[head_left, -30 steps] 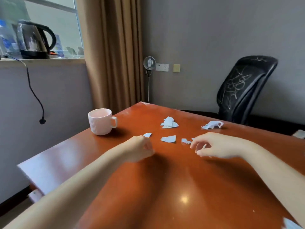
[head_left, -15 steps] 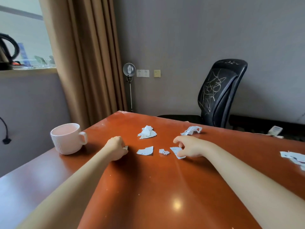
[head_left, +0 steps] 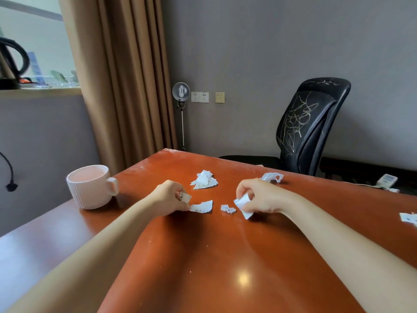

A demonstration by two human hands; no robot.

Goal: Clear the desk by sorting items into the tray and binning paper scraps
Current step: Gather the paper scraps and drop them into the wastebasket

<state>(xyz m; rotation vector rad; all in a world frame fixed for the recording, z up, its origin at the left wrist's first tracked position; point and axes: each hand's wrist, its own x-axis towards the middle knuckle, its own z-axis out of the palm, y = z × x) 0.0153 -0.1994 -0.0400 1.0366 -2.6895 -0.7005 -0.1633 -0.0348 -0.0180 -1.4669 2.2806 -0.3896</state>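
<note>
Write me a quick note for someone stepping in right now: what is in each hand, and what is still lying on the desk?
Left hand: pinching a small paper scrap, fingertips on a flat scrap.
Right hand: closed on a white scrap.
Loose on the desk: tiny bits between the hands, a crumpled pile behind, a crumpled piece near the chair, more scraps at the right edge.
Pink mug stands at left.
Done: nothing binned visibly. No tray or bin in view.

Glossy, smooth reddish-brown desk mirrors a light spot; torn paper scraps look matt and crumpled; the ribbed mug looks matt ceramic.
</note>
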